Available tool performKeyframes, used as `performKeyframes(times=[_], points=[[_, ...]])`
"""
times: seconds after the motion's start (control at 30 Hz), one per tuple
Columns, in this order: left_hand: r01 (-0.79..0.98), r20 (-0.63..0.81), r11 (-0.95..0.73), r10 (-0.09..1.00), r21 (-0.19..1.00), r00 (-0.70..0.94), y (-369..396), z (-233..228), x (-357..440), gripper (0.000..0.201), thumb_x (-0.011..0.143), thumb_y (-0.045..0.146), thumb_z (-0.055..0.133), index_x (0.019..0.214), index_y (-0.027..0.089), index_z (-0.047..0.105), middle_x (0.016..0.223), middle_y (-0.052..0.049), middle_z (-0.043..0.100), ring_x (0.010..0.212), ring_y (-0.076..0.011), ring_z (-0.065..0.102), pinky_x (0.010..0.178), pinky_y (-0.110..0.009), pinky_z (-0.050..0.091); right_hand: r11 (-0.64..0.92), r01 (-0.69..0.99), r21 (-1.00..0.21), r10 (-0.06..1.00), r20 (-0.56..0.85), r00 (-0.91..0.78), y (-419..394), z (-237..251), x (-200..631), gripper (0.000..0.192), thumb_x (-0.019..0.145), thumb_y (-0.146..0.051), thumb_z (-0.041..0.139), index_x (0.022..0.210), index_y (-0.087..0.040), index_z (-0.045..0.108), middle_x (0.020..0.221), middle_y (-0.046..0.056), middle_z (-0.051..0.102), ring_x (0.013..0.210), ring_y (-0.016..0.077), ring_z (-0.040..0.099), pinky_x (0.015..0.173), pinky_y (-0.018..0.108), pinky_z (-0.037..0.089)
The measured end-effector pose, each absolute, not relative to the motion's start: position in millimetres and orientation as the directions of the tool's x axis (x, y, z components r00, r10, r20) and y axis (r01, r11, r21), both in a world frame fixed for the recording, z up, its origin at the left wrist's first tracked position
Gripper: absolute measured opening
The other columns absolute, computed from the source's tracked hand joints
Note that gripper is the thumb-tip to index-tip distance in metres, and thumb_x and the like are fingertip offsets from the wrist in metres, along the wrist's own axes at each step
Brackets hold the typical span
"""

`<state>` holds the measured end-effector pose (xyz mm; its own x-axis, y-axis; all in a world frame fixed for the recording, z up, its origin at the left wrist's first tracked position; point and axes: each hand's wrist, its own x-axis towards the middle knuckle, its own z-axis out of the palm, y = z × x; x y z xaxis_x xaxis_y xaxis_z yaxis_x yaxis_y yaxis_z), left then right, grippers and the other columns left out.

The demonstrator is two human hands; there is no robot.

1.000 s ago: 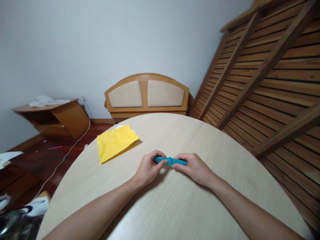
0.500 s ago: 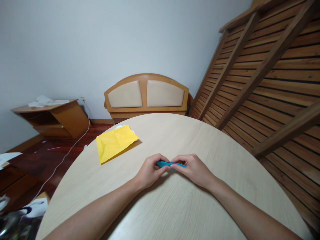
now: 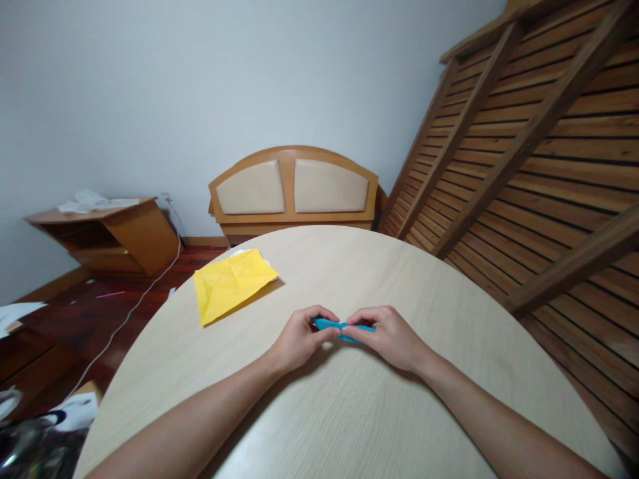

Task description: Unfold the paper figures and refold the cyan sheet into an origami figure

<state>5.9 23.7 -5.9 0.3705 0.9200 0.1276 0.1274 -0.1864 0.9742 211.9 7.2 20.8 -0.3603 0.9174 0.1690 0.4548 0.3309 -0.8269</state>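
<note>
— Table [image 3: 349, 412] first: round, pale wood, with a creased yellow sheet [image 3: 230, 285] lying near its far left edge, well apart from the hands.

— And the hands?

— Left hand [image 3: 295, 339] and right hand [image 3: 392, 336] meet at mid-table, fingers closed in a pinch on either end of a folded blue paper strip [image 3: 339, 327] — probably paper, it's small here. Light, thin, easily crushed; best held by its ends.

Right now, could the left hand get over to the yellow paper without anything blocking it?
Probably yes. The left hand pinches the blue folded paper together with the right hand, so it would have to let go first. The yellow paper lies on its side of the table, only bare tabletop between.
</note>
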Motion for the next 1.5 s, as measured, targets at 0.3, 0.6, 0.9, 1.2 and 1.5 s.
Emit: performKeyframes(times=[0.3,0.6,0.9,1.2,1.5], points=[[0.046,0.037,-0.053,0.953,0.998,0.299,31.5,-7.3,4.5,0.035,0.071,0.043,0.080,0.084,0.012,0.073,0.067,-0.004,0.070,0.058,-0.0135,0.059,0.055,-0.024,0.044,0.279,0.432,-0.858,0.942,0.157,-0.296,15.3,19.7,217.0,0.019,0.083,-0.035,0.068,0.084,-0.019,0.079,0.081,0.004,0.077,0.078,0.0209,0.068,0.074,0.031,0.049],[-0.068,-0.040,0.071,0.924,0.995,0.381,32.6,-1.6,4.1,0.050,0.068,0.058,0.079,0.090,0.014,0.079,0.066,-0.003,0.067,0.056,-0.0111,0.055,0.058,-0.024,0.045,0.207,0.395,-0.895,0.954,0.095,-0.284,17.9,21.0,218.0,0.022,0.079,-0.038,0.070,0.082,-0.019,0.079,0.078,0.004,0.076,0.075,0.0205,0.066,0.070,0.031,0.049],[0.089,0.082,-0.117,0.941,0.989,0.327,31.4,-0.2,-0.2,0.051,0.080,0.061,0.067,0.063,0.013,0.070,0.059,-0.005,0.063,0.055,-0.0123,0.052,0.056,-0.025,0.041,0.190,0.369,-0.910,0.956,0.085,-0.282,20.6,19.3,221.0,0.024,0.078,-0.040,0.071,0.080,-0.017,0.079,0.078,0.005,0.075,0.073,0.0196,0.064,0.069,0.031,0.047],[0.015,0.049,-0.058,0.937,0.998,0.345,27.6,-3.1,8.1,0.046,0.066,0.055,0.082,0.078,0.013,0.067,0.072,-0.006,0.069,0.061,-0.0141,0.060,0.059,-0.027,0.049,0.163,0.317,-0.934,0.960,0.075,-0.271,18.2,18.3,217.1,0.028,0.077,-0.045,0.072,0.079,-0.017,0.078,0.075,0.005,0.074,0.071,0.0194,0.064,0.066,0.030,0.048],[-0.032,0.112,-0.108,0.971,0.994,0.211,33.3,-4.0,6.8,0.038,0.071,0.047,0.081,0.076,0.013,0.065,0.067,-0.005,0.067,0.060,-0.0131,0.059,0.060,-0.026,0.045,0.077,0.275,-0.958,0.979,0.021,-0.201,20.3,16.8,217.8,0.044,0.071,-0.040,0.077,0.107,-0.015,0.070,0.085,0.006,0.075,0.072,0.0193,0.066,0.066,0.030,0.047]])
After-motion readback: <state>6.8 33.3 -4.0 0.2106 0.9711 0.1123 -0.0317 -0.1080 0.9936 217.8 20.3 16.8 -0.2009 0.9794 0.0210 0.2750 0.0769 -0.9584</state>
